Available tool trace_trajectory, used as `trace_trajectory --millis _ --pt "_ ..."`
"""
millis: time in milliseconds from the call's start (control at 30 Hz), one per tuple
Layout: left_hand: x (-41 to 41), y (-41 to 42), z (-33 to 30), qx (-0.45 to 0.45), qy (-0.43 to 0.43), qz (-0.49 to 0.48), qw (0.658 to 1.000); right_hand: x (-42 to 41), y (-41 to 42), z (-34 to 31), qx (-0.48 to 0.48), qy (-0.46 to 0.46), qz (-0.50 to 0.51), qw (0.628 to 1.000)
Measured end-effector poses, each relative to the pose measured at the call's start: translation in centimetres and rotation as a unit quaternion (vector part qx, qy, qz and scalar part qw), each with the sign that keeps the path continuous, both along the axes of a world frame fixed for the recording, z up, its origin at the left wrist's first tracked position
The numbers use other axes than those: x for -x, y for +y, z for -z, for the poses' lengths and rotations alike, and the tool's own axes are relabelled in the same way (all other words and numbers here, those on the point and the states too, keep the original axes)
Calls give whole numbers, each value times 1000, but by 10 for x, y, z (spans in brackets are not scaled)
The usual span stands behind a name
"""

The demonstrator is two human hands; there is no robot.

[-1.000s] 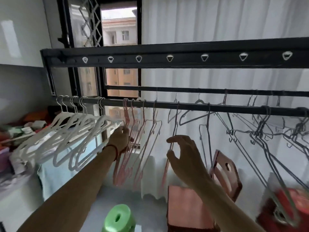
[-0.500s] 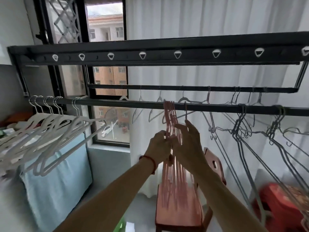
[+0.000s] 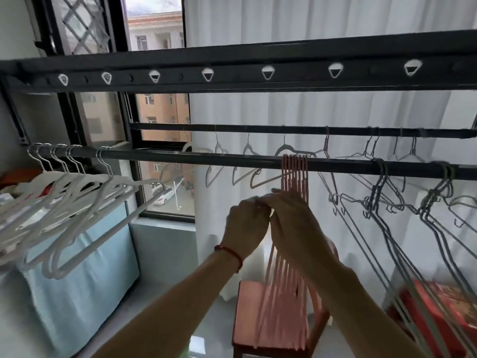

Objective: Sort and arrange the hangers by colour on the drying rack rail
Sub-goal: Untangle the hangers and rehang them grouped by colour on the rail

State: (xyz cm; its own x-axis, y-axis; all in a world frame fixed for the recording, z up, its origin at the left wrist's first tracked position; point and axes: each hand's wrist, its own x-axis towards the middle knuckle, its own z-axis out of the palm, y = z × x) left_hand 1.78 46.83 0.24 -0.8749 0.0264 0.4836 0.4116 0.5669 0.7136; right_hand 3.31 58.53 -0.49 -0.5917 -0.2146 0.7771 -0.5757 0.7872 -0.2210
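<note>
Both hands now clasp bunched pink hangers on rail; curtain behind.

head view faces up-forward, close beneath the rail.

The rail is seen as dark matt metal. The pink hangers appear coated in smooth plastic; the white hangers look like thick matt plastic with bright metal hooks. The grey hangers are bare thin wire. The curtain is pleated white cloth.
</note>
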Motion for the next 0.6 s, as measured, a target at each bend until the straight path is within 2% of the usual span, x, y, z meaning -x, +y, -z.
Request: trace_trajectory --millis 67,133,233,267,333,433,533,600 --pt "14 -25 -4 47 61 -65 995 2 -3 -4 -97 20 -4 995" --pt "31 -57 -11 92 137 -111 980 7 -11 -6 -175 -1 25 984" --pt "60 -110 -30 149 341 -155 915 17 -38 0 -285 -63 141 946" --pt "69 -129 -38 161 374 -166 898 19 -50 1 -314 -56 177 931" --pt "86 -169 -56 180 360 -193 895 21 -80 1 -320 -49 218 921" --pt "111 -234 -78 271 277 -207 899 32 -138 -4 -315 -142 214 914" --pt "132 -296 -90 383 228 -201 872 53 -192 -7 -320 -225 172 904" --pt "140 -332 -93 423 220 -209 854 75 -219 -4 -281 -278 140 908"
